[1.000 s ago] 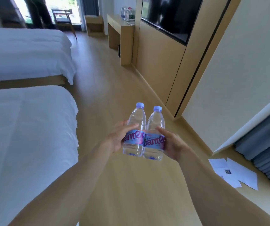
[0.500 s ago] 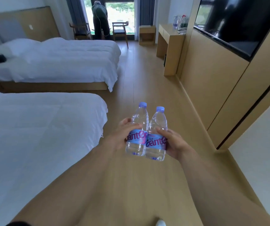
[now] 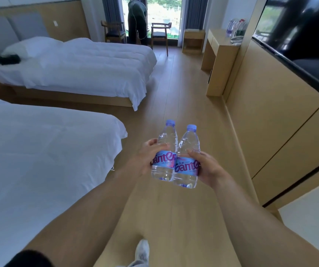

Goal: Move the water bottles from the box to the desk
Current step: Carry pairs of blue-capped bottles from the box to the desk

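Beds fill the left of my view: the near bed (image 3: 39, 160) in white linen, the far bed (image 3: 81, 68) beyond it. Wooden floor (image 3: 183, 105) runs between the beds and the panelled wall unit (image 3: 266, 116) on the right. The table (image 3: 220, 54) stands at the far right end of the room, well apart from me, with more bottles (image 3: 235, 28) on its top; I cannot count them. A person (image 3: 136, 18) stands at the window, between two chairs. Left grip (image 3: 145, 160) is clamped on the left bottle (image 3: 165, 151); right grip (image 3: 206, 168) is clamped on the right bottle (image 3: 187, 157). Both bottles are upright, touching side by side, held over the floor. One shoe (image 3: 142, 251) shows at the lower edge.
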The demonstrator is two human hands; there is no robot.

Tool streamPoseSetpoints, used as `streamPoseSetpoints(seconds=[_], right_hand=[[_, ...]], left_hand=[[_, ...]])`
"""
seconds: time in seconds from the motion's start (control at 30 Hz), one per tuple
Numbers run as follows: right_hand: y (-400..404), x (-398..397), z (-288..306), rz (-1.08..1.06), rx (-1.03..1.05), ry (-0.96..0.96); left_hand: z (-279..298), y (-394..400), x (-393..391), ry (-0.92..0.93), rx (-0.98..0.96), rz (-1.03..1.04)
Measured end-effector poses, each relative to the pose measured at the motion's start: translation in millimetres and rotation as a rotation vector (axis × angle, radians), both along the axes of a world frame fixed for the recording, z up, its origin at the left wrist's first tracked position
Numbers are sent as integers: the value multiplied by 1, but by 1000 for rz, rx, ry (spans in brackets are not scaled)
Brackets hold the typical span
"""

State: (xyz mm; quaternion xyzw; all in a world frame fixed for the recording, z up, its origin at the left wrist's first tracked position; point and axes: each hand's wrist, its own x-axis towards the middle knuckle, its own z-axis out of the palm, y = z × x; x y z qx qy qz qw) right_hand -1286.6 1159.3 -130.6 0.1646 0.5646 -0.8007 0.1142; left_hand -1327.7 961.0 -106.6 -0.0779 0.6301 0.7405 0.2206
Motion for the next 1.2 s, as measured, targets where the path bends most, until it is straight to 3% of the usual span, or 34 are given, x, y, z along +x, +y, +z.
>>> streamPoseSetpoints(seconds=[0.4, 0.73, 1.2], right_hand=[[65, -185, -12, 9, -120, -111], [69, -377, 1, -46, -9, -72], [93, -590, -22, 0, -68, -78]], left_hand=[[-25, 66, -204, -30, 27, -90], [-19, 79, -398, -32, 92, -115], [-35, 99, -598, -1, -11, -98]])
